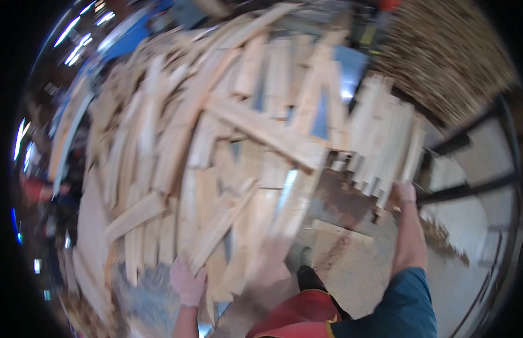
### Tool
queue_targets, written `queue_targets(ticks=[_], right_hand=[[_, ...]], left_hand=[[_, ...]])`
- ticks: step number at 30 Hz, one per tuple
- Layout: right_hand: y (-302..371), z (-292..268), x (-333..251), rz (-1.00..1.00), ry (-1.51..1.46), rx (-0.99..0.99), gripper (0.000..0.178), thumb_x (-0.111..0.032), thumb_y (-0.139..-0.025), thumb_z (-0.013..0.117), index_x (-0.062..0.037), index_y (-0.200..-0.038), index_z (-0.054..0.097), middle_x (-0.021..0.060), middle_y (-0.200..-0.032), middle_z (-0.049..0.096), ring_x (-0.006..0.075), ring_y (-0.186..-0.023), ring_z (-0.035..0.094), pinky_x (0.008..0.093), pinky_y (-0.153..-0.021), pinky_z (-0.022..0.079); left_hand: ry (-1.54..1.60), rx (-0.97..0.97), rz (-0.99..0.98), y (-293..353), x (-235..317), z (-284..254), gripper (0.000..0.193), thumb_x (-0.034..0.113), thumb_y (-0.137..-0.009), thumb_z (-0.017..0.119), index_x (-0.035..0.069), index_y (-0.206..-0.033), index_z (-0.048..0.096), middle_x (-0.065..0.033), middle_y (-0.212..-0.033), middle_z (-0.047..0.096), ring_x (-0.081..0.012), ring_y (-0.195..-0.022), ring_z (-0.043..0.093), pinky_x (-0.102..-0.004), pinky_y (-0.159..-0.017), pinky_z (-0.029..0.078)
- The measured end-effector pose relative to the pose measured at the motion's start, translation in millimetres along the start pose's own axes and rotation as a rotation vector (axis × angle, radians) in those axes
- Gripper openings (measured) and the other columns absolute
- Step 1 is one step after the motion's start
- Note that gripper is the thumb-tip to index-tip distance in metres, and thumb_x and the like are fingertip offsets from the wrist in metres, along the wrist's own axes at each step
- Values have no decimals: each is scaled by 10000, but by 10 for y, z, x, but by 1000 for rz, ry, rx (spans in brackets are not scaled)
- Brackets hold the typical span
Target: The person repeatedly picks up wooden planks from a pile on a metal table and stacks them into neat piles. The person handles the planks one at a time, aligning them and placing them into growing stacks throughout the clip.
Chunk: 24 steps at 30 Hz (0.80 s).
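Note:
Blur softens the whole picture. My left hand (188,283), which looks gloved in pale pink, is closed at the near end of a short wooden board (225,225). That board lies slanted across a wide, untidy layer of pale boards. Off to the right, my right hand (404,194) touches the near end of a neat stack of whitish wooden strips (382,135). Its fingers are smeared and partly hidden, so their grip does not show. A longer plank (261,130) lies crosswise over the other boards between the two hands.
Dark metal bars (470,191) stand at the right edge. Behind the strips rises a large pile of thin brown sticks (441,50). A flat board (340,231) lies on the floor near my foot (306,258). Blue surfaces (351,73) show between boards at the back.

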State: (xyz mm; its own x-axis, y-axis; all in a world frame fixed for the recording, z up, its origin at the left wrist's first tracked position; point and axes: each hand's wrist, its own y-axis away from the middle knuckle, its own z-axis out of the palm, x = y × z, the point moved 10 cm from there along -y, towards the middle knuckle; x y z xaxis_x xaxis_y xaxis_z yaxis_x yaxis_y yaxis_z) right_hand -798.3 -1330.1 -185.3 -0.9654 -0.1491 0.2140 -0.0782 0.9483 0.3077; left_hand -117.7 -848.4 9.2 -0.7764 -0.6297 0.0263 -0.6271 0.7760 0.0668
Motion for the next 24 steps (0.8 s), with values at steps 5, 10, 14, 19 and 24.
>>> queue_targets(ticks=[5,10,14,19,24], right_hand=[[-2,300,456,605,-920,165,537,-309,-979,671,33,-1375,550,181,-1132,714,293,-992,678,437,-912,555],[252,-736,-581,45,-1334,200,714,-313,-1046,615,59,-1607,376,246,-1553,522,338,-1405,529,401,-1185,393],[875,-1283,-1804,-185,-1756,-46,588,-172,-1041,684,-7,-1568,480,136,-1514,569,218,-1343,560,357,-1153,437],[2440,-1959,-3123,-494,-1654,-81,475,-76,-1006,691,11,-1462,588,27,-1214,644,124,-1083,592,276,-982,489],[3711,-1993,-4210,-526,-1486,-281,512,-68,-991,708,72,-1462,566,109,-1303,676,185,-1182,639,313,-1053,504]], left_hand=[[20,-81,-1,-264,299,-187,875,476,-797,809,51,-1494,494,-212,-1380,602,-428,-1283,547,-541,-1086,433],[44,-289,37,-411,212,-256,752,461,-816,781,95,-1430,550,-188,-1274,673,-372,-1179,649,-492,-988,516],[117,-337,64,57,-105,-327,686,409,-842,743,123,-1438,558,-214,-1203,700,-371,-1097,698,-484,-923,560],[487,-105,-41,1344,-952,-797,588,343,-878,687,91,-1398,581,-197,-1138,714,-414,-1014,706,-506,-869,578],[250,310,-138,2727,-2530,-516,291,155,-877,687,70,-1154,712,-164,-897,720,-414,-905,714,-509,-793,583]])
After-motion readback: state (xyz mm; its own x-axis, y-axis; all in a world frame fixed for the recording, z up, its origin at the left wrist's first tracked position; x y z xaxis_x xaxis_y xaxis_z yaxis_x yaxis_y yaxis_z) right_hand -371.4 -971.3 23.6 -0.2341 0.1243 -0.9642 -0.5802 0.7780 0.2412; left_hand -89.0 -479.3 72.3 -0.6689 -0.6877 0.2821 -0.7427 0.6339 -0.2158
